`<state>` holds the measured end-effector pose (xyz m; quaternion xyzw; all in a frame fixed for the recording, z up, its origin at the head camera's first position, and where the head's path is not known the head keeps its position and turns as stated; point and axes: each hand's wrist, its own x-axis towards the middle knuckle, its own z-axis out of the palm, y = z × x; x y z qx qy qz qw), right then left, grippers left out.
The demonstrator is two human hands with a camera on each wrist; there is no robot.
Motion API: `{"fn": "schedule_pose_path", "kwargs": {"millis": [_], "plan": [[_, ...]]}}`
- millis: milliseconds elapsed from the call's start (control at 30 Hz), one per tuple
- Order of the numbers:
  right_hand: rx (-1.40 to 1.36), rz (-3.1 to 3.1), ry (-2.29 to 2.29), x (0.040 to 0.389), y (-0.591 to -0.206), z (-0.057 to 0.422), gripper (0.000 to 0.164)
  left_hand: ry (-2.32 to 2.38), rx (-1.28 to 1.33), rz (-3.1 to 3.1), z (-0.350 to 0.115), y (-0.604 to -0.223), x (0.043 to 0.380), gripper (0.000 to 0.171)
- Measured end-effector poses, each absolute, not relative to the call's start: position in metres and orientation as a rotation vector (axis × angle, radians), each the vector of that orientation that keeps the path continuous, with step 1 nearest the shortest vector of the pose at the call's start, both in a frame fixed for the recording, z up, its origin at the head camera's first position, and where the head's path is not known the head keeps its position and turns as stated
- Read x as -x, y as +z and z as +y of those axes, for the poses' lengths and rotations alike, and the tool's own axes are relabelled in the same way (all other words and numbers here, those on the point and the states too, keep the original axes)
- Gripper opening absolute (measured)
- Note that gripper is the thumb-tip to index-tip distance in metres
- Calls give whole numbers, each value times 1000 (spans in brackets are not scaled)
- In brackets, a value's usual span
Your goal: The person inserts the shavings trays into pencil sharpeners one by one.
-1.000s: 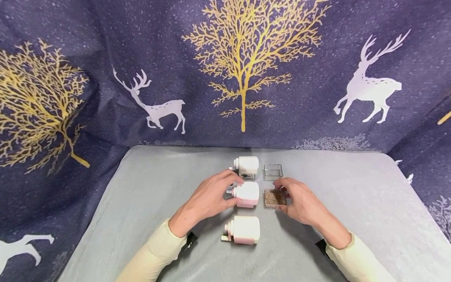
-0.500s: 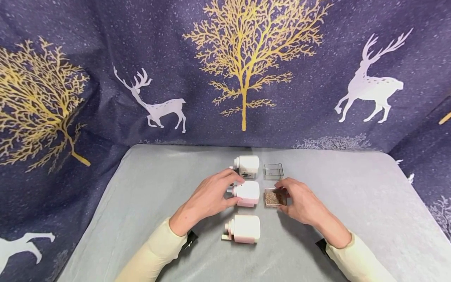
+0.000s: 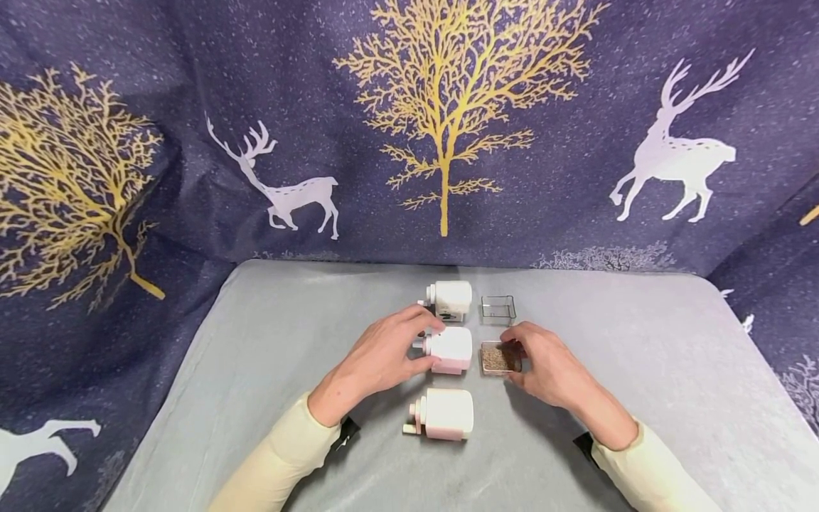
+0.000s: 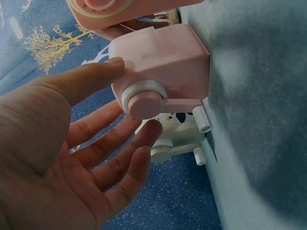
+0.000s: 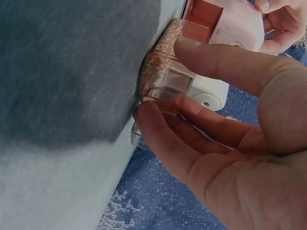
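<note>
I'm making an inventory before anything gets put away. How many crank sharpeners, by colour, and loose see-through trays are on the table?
White crank sharpener: 1
Pink crank sharpeners, middle one and front one: 2
Loose see-through trays, one with brown bits and one farther back: 2
Total: 5

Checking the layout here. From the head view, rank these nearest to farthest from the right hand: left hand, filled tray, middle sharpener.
1. Filled tray: nearest, held between the right hand's thumb and fingers.
2. Middle sharpener: next along, left of it.
3. Left hand: farthest, mostly beyond the sharpener's left side, fingertips touching it.
</note>
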<state>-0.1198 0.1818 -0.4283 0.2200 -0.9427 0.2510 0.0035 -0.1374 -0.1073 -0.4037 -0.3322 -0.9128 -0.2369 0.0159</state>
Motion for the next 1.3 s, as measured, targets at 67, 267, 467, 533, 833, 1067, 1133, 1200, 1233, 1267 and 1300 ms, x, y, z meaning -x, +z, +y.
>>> {"fn": "schedule_pose_path", "kwargs": {"millis": [67,267,467,533,833,1067,1133,1200,1233,1267,1300], "plan": [[-693,-2951,786,120,-429,182,55,-734,1030,-2842,-107,-404,137,50],[-700,-2947,774,119,-429,181,56,-734,1026,-2839,-107,-404,137,50],[-700,-2937,782,119,-429,180,57,-736,1025,-2837,-107,-405,137,49],[-701,-2933,795,119,-429,180,57,-739,1025,-2836,-107,-405,137,49],[-711,-2941,786,119,-430,176,55,-738,1028,-2835,-107,-404,138,49],[-722,-2948,769,119,-430,172,54,-720,1032,-2839,-107,-404,138,49],[-721,-2949,775,119,-430,171,54,-722,1030,-2840,-107,-404,138,49],[-723,-2950,776,119,-429,170,54,-725,1029,-2839,-107,-405,138,49],[-726,-2949,777,119,-429,170,54,-727,1030,-2838,-107,-405,138,49],[-730,-2947,779,119,-429,170,54,-729,1029,-2836,-107,-405,138,49],[-735,-2945,780,120,-429,169,54,-730,1029,-2835,-107,-405,138,49]]}}
